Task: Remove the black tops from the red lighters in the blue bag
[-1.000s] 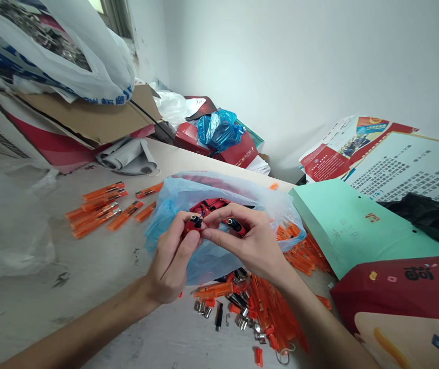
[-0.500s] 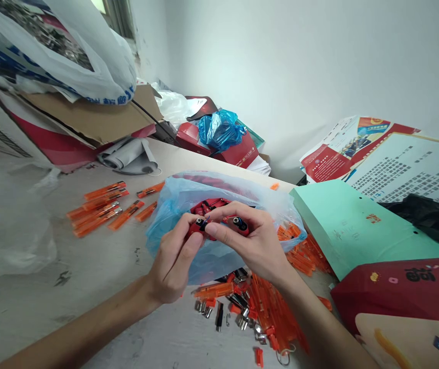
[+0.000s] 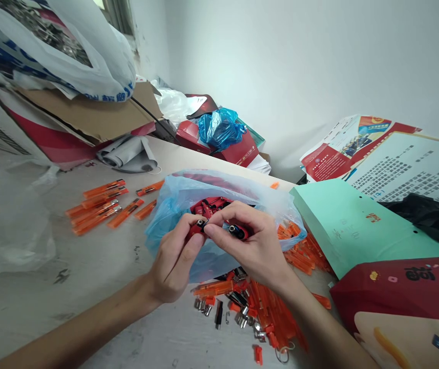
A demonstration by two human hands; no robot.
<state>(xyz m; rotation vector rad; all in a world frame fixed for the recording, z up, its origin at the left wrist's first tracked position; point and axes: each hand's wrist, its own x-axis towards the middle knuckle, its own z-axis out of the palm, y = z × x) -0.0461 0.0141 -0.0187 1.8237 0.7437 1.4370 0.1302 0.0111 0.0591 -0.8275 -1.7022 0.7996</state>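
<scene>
Left hand [image 3: 175,259] pinches a red piece [image 3: 195,229] — likely light, stiff, slick, best gripped by its sides — while right hand [image 3: 256,243] cradles a black-topped piece [image 3: 238,232]!

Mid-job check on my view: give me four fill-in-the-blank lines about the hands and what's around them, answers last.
1. The left hand holds a small black-topped piece with a ____ body.
2. The right hand is over an open plastic bag tinted ____.
3. In the picture, the mint-green box is to the ____ of that bag.
4. Left of the bag, translucent sticks coloured ____ lie on the table.

Missing words: red; blue; right; orange.
</scene>
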